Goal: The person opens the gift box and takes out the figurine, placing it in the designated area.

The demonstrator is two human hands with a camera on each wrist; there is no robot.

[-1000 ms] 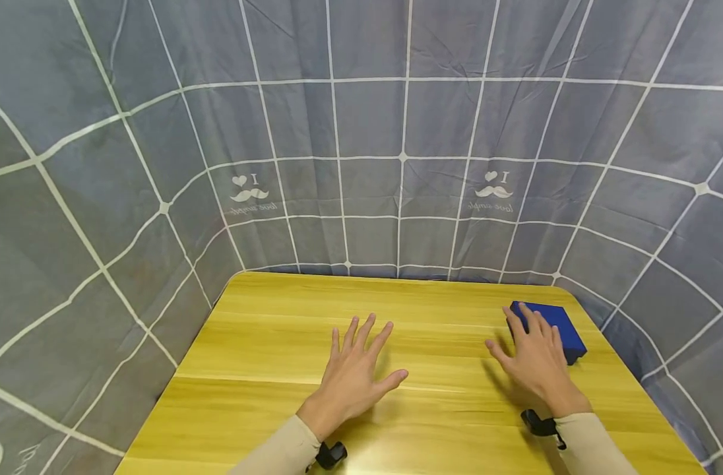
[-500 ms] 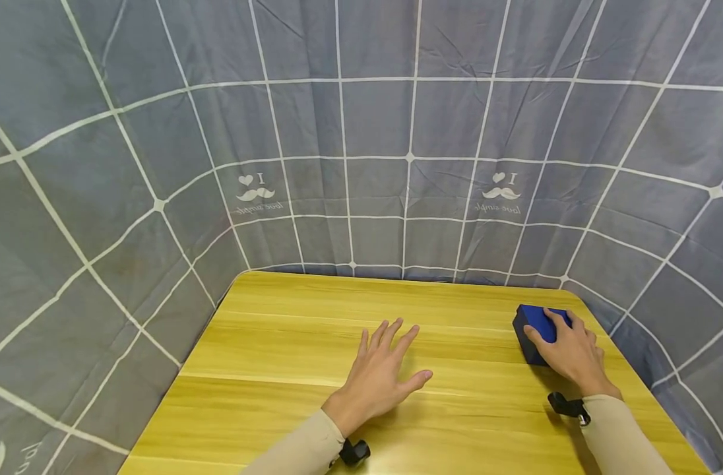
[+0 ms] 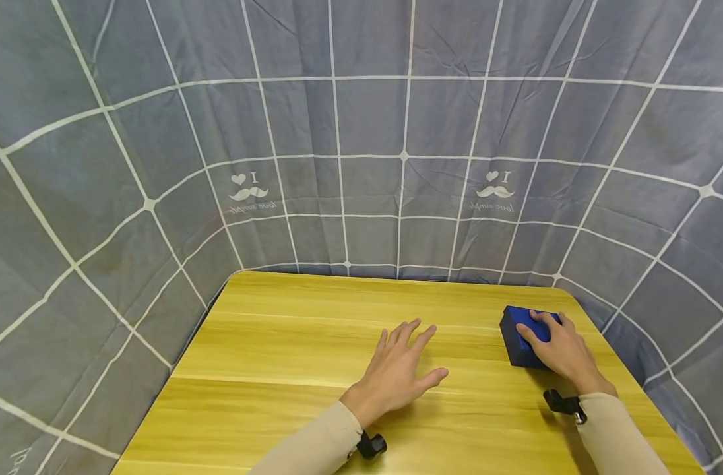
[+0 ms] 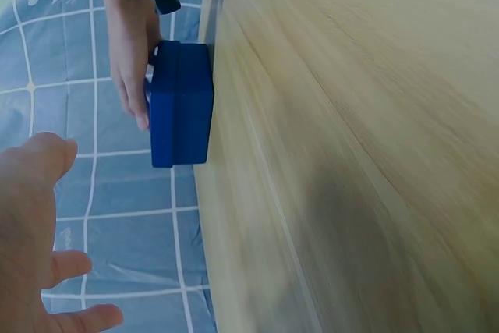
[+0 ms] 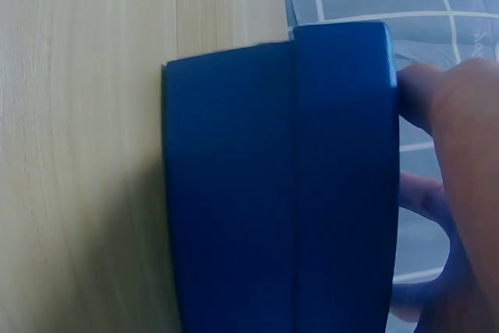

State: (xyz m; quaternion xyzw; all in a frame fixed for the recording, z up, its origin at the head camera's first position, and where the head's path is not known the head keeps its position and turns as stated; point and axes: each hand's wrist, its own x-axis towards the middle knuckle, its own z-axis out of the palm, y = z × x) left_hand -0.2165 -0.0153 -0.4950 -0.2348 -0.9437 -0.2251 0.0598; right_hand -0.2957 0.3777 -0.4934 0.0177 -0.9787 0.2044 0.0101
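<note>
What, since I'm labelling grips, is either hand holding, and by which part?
The right hand touches the blue box on top of its lid; whether it truly grips cannot be told. The left hand holds nothing.

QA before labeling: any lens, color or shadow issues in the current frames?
Head: curtain lines curve, perhaps lens distortion; table strongly yellow. Left wrist: bluish curtain, soft shadow on table. Right wrist: box darkens toward the bottom, shadow at lower left.

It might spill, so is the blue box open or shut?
Shut: the blue box has its lid on, with no gap showing at the seam.
</note>
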